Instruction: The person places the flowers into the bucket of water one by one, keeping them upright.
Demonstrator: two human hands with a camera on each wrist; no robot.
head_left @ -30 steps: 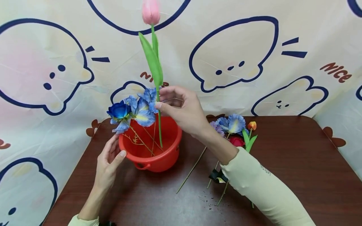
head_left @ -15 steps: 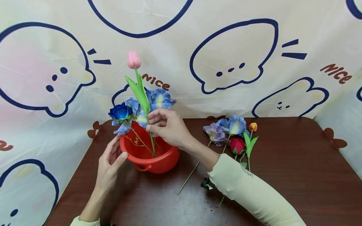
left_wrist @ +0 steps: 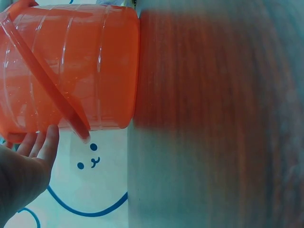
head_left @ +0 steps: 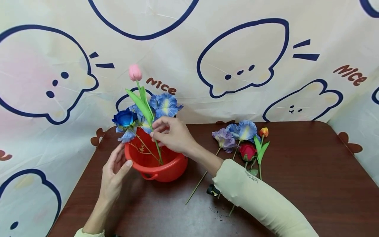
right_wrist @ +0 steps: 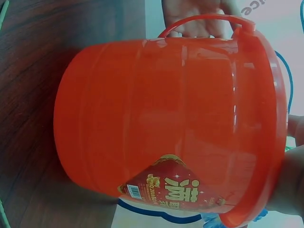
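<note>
A pink artificial tulip [head_left: 135, 72] leans left in the head view, its stem pinched between the thumb and fingers of my right hand [head_left: 173, 135]. The stem's lower end reaches down inside a red plastic bucket [head_left: 165, 171]. My left hand [head_left: 112, 176] rests against the bucket's left side, thumb at the rim. In the left wrist view, the left fingers [left_wrist: 49, 146] lie fairly straight along the bucket wall. A dark blue rose [head_left: 125, 118] and light blue iris-like flowers [head_left: 165, 104] stand in the bucket. The right wrist view is mostly filled by the bucket wall [right_wrist: 156, 109].
Right of the bucket, a purple flower [head_left: 224, 139], a blue iris-like flower [head_left: 247, 130], a red rose [head_left: 248, 151] and an orange tulip [head_left: 264, 132] lie on the brown table [head_left: 308, 171]. A small black item [head_left: 212, 190] is by my right sleeve. A printed cloth [head_left: 177, 59] hangs behind.
My right hand has lowered the pink tulip and moved it left, so its stem sits deeper in the bucket. My left hand stays at the bucket's side.
</note>
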